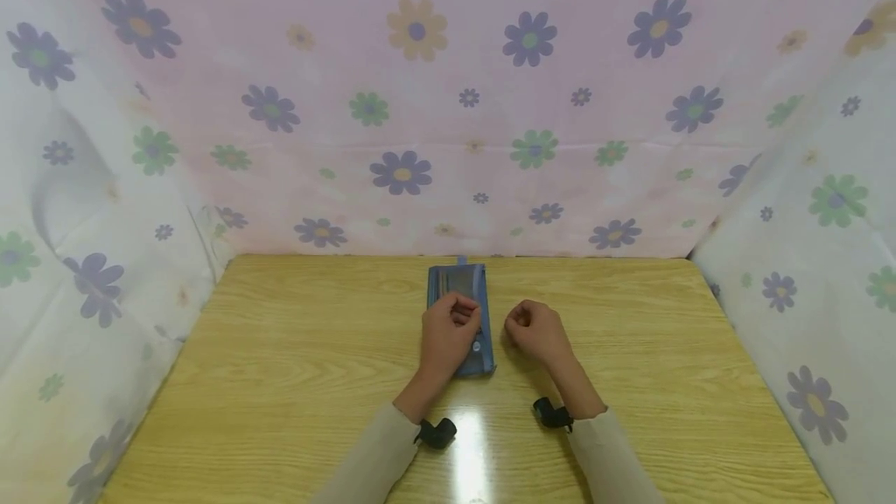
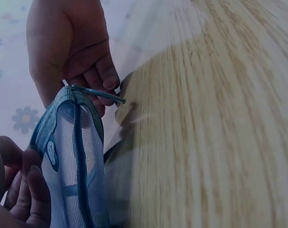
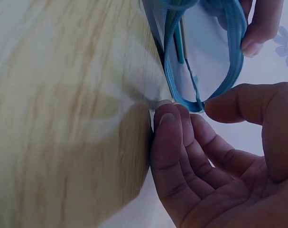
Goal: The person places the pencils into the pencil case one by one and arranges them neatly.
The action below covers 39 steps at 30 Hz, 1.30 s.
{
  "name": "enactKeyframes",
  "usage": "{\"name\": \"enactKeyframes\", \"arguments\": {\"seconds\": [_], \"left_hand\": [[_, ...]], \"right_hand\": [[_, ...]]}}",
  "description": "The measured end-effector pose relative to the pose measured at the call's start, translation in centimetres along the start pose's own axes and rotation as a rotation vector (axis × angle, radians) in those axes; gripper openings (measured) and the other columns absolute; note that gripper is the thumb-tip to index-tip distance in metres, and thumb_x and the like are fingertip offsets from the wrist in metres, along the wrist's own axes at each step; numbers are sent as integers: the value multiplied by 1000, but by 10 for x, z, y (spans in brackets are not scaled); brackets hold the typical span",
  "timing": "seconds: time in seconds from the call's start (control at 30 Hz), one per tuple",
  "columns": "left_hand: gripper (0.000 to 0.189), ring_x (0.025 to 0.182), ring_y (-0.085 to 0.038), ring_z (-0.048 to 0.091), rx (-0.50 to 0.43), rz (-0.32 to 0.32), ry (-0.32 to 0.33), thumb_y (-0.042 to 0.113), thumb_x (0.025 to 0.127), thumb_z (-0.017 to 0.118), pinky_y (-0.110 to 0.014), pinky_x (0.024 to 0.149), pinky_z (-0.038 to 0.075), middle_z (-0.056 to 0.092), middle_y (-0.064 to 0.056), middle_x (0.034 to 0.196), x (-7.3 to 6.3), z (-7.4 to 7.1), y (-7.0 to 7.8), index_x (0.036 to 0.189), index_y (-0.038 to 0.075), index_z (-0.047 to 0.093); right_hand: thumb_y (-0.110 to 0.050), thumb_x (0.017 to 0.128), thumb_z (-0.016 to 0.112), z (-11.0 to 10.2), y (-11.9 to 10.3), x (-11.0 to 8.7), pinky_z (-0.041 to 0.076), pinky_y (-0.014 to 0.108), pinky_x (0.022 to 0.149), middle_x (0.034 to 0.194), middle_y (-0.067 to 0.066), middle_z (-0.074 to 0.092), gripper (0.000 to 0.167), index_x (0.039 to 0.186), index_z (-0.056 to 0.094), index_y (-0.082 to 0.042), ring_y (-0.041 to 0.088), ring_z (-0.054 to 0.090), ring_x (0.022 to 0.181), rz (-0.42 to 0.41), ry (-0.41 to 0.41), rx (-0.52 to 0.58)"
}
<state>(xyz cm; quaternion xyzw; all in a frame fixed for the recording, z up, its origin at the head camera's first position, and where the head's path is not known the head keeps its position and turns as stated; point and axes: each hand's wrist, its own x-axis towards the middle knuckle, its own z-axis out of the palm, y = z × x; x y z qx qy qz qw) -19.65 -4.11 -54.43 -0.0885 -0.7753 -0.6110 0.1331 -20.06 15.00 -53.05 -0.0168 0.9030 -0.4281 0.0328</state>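
Observation:
A blue pencil case (image 1: 483,286) with see-through mesh panels lies lengthwise on the table, and slim sticks show inside it. The left hand (image 1: 448,333) lies over its middle; thumb and fingers grip the case at its edge, as the left wrist view shows around a small tag. A cord-like zip pull (image 2: 98,92) hangs from the end of the case (image 2: 68,137). Just right of the case is the right hand (image 1: 539,333), fingers loosely curled. In the right wrist view its thumb (image 3: 229,104) is right at the zip edging (image 3: 236,52), with nothing visibly held.
The wood-grain table (image 1: 294,364) extends on both sides of the case. A flower-printed curtain (image 1: 462,123) rises along the back and sides. Each wrist carries a black camera mount (image 1: 553,414), close above the tabletop.

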Motion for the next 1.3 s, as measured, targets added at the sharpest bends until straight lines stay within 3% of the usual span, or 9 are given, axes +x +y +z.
{"name": "enactKeyframes", "arguments": {"seconds": [0.3, 0.6, 0.77, 0.93, 1.07, 1.17, 1.3], "left_hand": [[3, 74, -12, 70, 153, 2, -81, 6, 95, 77, -25, 67, 59, 74, -3, 87, 0, 5, 1, 98, 4, 76], [9, 76, -11, 71, 186, 10, -181, 6, 98, 73, -24, 67, 59, 77, -3, 90, -1, 5, 1, 105, 2, 79], [14, 81, -11, 72, 286, 60, -299, 8, 100, 71, -27, 71, 59, 79, 0, 96, -2, -3, 3, 109, 6, 81], [18, 103, -16, 72, 373, 177, -466, 13, 103, 69, -37, 90, 59, 79, 2, 111, -2, -14, 2, 116, 9, 80], [23, 118, -17, 68, 358, 227, -568, 16, 105, 68, -40, 102, 55, 75, 2, 122, -1, -29, -1, 125, 11, 77], [26, 115, -15, 66, 346, 233, -573, 17, 105, 67, -39, 98, 55, 73, 3, 127, 2, -44, -2, 130, 13, 74], [26, 110, -19, 68, 402, 232, -486, 16, 105, 68, -42, 94, 57, 74, 1, 127, 10, -69, -6, 130, 15, 75]], "right_hand": [[-9, 96, 66, -4, 2, -6, 52, 34, 68, 79, 3, 69, 8, 94, 73, -5, 16, 62, 70, 0, 6, -18], [-8, 96, 66, -7, 6, -11, 52, 30, 63, 76, 2, 69, 6, 95, 72, -5, 15, 64, 65, -17, -10, 19], [-10, 97, 68, -8, 10, -13, 53, 30, 64, 80, 2, 69, 5, 97, 71, -5, 14, 64, 69, -50, -6, 12], [-12, 101, 68, -14, 18, -14, 53, 32, 69, 83, 1, 69, 8, 100, 73, -7, 13, 62, 74, -108, 46, -49], [-16, 105, 66, -21, 27, -14, 54, 33, 69, 86, 1, 69, 12, 105, 73, -8, 14, 62, 75, -138, 83, -54], [-17, 107, 64, -28, 33, -14, 56, 36, 73, 93, 3, 69, 14, 109, 72, -5, 16, 64, 80, -188, 118, -70], [-17, 109, 61, -41, 38, -16, 59, 45, 81, 107, 13, 69, 25, 122, 67, 4, 25, 68, 91, -238, 144, -116]]}}
